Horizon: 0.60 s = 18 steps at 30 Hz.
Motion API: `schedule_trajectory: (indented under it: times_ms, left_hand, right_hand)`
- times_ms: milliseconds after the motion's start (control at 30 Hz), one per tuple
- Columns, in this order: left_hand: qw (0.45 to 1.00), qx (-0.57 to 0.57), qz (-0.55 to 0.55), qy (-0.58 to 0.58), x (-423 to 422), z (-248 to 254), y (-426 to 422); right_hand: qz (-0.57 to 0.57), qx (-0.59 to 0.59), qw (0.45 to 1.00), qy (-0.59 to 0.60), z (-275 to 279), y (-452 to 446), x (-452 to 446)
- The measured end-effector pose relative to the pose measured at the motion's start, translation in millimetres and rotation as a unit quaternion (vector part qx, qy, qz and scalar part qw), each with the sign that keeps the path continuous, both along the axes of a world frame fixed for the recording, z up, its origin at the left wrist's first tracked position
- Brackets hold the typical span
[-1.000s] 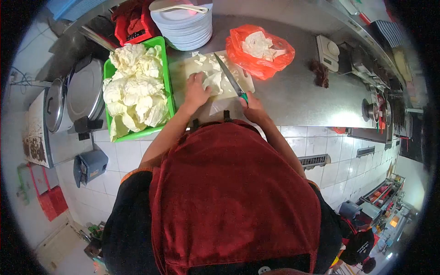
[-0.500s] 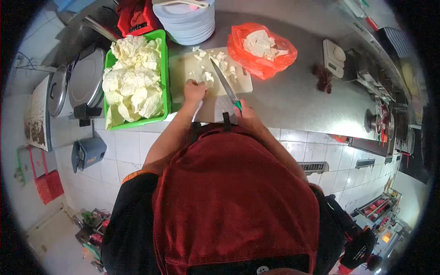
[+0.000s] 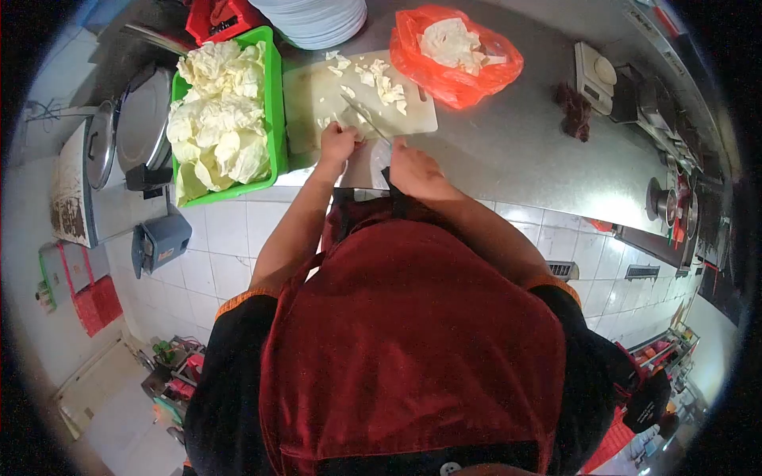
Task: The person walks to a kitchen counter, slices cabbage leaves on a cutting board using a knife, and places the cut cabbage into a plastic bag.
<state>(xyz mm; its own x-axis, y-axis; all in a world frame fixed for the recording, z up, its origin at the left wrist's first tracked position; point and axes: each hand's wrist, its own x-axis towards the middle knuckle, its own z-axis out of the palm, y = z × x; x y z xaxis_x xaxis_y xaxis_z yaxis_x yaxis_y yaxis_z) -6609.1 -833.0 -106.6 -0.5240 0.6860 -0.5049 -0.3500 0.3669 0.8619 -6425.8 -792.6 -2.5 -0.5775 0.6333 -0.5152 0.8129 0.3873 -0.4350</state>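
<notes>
A white cutting board lies near the counter's front edge, with chopped cabbage pieces strewn across it. My right hand is wrapped round the handle of a knife, whose blade points away and to the left over the board. At the board's near edge, my left hand has its fingers curled down on a pale piece of cabbage, close beside the blade; the fingers mostly cover that piece. Left of the board, a green basket is heaped with large cabbage leaves.
An orange-red plastic bag holding pale cabbage sits right of the board. Behind the board rises a stack of white plates. A kitchen scale and a dark mesh clump stand farther right on the metal counter.
My right hand has turned and shifted slightly up and left, bringing the knife closer to my left hand. The blade now lies lower and more slanted. The whole view has shifted slightly.
</notes>
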Motion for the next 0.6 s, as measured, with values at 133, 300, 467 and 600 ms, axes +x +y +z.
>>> schedule_trajectory:
  times_ms: [133, 300, 467, 600]
  left_hand:
    - [0.996, 0.056, -0.047, -0.050, -8.3, 13.9, -6.8]
    - [0.994, 0.072, -0.017, -0.087, -33.7, 32.0, -13.1]
    - [0.800, 0.016, -0.301, 0.520, -44.6, 73.0, -23.6]
    - [0.988, 0.140, -0.048, -0.036, -16.9, 102.0, -4.2]
  right_hand:
    - [-0.031, 0.013, 0.999, 0.005, -52.1, 4.9, -7.6]
    - [-0.038, 0.002, 0.999, 0.029, -56.0, 23.0, -24.3]
    - [-0.005, 0.017, 0.992, 0.122, -59.2, 56.1, -15.4]
    - [-0.014, 0.255, 0.946, 0.198, -48.7, 71.6, -15.5]
